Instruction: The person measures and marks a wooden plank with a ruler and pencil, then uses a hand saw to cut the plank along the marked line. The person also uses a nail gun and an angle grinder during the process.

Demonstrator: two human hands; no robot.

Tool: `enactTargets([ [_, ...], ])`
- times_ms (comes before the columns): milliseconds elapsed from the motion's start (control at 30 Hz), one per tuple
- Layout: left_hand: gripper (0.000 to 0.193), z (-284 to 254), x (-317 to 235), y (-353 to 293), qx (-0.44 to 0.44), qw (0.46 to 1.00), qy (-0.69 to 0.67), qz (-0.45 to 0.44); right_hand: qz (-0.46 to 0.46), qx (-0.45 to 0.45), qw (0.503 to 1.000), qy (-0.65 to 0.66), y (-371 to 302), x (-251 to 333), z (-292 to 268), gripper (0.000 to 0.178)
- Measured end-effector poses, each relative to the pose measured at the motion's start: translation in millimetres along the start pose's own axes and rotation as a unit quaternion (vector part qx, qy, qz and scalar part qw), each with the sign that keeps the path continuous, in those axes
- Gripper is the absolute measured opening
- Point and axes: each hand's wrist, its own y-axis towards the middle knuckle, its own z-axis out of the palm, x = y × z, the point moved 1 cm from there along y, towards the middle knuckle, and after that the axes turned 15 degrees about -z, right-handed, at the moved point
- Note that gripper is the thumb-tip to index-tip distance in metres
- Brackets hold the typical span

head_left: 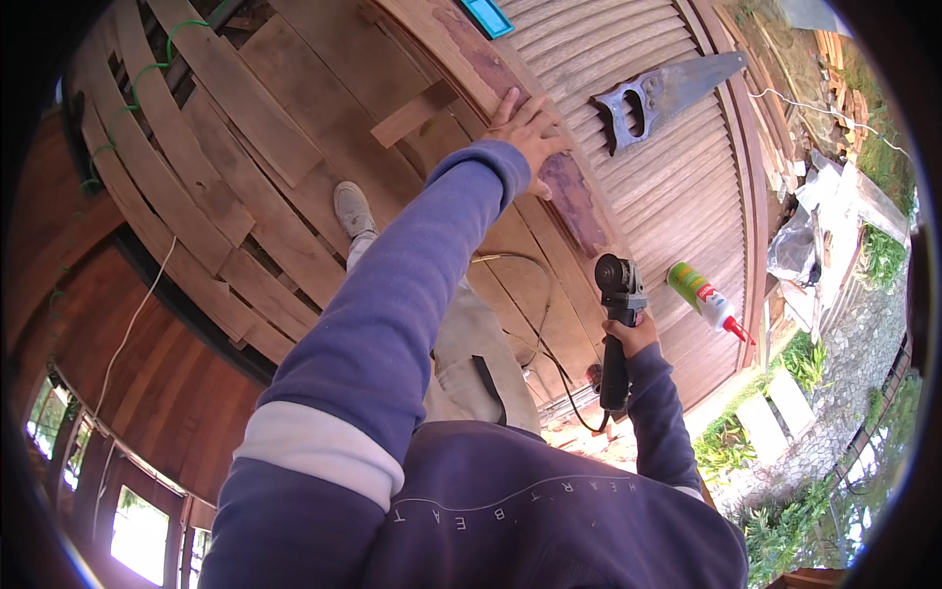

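My left hand (530, 137) lies on the wooden frame rail (586, 218) of a louvered panel, its fingers spread over a dark, rough patch. Wrapped in my right hand (636, 332) is a black and grey angle grinder (616, 368). The grinder's head points away from me, close to the rail's near end, and its cord loops down below. Whether the disc is spinning cannot be told. On the slats (677, 187) to the right rests a handsaw (672, 95). Nearer me lies a green and white glue bottle (699, 294) with a red nozzle.
Loose planks (211, 177) cover the left side. A short wood offcut (414, 113) lies left of the panel. At the panel's far end is a turquoise object (488, 17). Plastic sheeting (819, 221) and scrap wood lie beyond the right edge. The black cord (567, 383) hangs near my legs.
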Motion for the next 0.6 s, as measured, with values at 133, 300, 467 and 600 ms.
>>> enactTargets([
  [133, 0.072, 0, 0, -1, 0.000, 1.000, 0.000, -0.003, -0.008, 0.002, 1.000, -0.020, 4, -2, 1, 0.030],
  [300, 0.074, -1, 2, -1, 0.004, 1.000, -0.002, -0.004, -0.006, 0.009, 0.999, -0.048, 13, -1, 4, 0.029],
  [467, 0.075, -3, 0, 0, 0.011, 1.000, -0.010, 0.004, 0.004, 0.011, 0.999, -0.046, 12, 1, 5, 0.031],
  [600, 0.075, -2, 0, 0, 0.010, 1.000, -0.012, 0.003, 0.000, 0.011, 0.999, -0.042, 15, -3, 6, 0.031],
])
